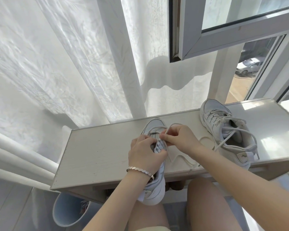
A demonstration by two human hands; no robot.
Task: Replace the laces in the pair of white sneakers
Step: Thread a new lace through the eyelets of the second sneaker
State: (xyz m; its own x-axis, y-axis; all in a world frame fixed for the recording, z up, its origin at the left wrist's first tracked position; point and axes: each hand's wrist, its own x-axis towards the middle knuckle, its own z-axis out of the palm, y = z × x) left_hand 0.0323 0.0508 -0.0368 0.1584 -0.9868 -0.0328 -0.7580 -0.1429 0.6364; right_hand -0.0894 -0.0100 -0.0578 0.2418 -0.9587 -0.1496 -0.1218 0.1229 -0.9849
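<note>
A white sneaker [154, 184] lies toe-away on the pale table [97, 150], its heel hanging over the front edge above my knee. My left hand [144, 154], with a silver bracelet at the wrist, grips the sneaker's upper by the eyelets. My right hand [178, 138] pinches a white lace [169, 126] that loops up over the toe end; its loose end trails on the table at my right wrist. The second white sneaker [223, 129] stands to the right, laced, with its lace ends hanging loose.
A white curtain [60, 64] hangs behind the table. An open window frame [190, 39] juts in at the upper right. A white bucket [68, 212] stands on the floor under the table's left front corner. My bare knees sit below the front edge.
</note>
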